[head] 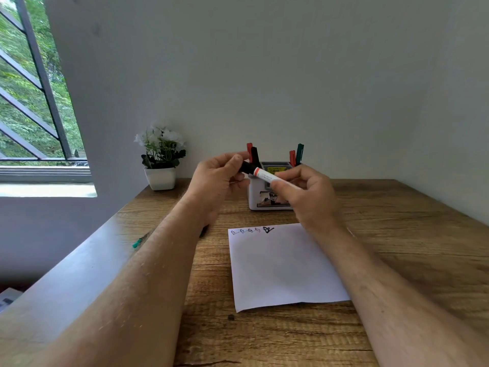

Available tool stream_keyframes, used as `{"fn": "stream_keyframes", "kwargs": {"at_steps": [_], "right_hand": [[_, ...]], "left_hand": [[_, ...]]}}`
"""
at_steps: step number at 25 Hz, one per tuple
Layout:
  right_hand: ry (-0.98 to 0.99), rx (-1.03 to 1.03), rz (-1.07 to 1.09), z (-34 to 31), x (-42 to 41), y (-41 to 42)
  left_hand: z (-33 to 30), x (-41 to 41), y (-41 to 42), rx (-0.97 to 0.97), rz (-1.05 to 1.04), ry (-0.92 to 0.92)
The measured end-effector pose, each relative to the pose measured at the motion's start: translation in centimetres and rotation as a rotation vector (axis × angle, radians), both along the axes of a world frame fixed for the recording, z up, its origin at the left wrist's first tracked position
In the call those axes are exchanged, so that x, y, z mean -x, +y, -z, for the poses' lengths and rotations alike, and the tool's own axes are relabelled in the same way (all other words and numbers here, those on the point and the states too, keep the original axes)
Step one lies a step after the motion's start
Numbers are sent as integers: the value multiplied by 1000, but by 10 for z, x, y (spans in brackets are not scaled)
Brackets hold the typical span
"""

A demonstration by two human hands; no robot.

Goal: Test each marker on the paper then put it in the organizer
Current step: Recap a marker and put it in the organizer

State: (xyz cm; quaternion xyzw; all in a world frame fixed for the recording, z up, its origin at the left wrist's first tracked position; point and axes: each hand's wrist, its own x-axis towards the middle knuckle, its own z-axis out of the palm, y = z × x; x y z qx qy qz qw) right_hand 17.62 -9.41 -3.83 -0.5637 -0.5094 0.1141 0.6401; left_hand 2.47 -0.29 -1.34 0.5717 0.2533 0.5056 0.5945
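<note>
Head view has both your hands up over the wooden desk (397, 207), just in front of the organizer (260, 200). Your left hand (215, 178) has its fingers curled round the black cap end of a marker (262, 175), thumb on top. Your right hand (307, 193) pinches the white barrel between thumb and fingertips. That marker sits tilted, black end higher and to the left, with an orange band between cap and barrel.

Below your hands lies the paper (283, 266), flat on the desk, a row of small scribbles along its far edge. Four markers stand upright in the organizer: red and black at left, red and green at right. A teal pen (138, 243) lies by your left forearm. A potted plant (161, 157) sits at the wall.
</note>
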Motion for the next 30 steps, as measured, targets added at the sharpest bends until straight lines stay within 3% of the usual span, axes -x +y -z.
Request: {"fn": "stream_keyframes", "kwargs": {"at_steps": [3,7,22,27,30], "right_hand": [[-422,5,111,9,5,1],[-572,-49,121,11,11,0],[-366,12,114,10,9,11],[-412,44,128,9,2,16],[-376,-3,279,7,-5,17]], "left_hand": [[2,0,2,19,-76,-27],[6,-4,1,52,-78,-82],[11,-18,-5,18,-39,-118],[10,-24,-12,-93,-126,-42],[3,-24,-12,-269,-253,-22]]}}
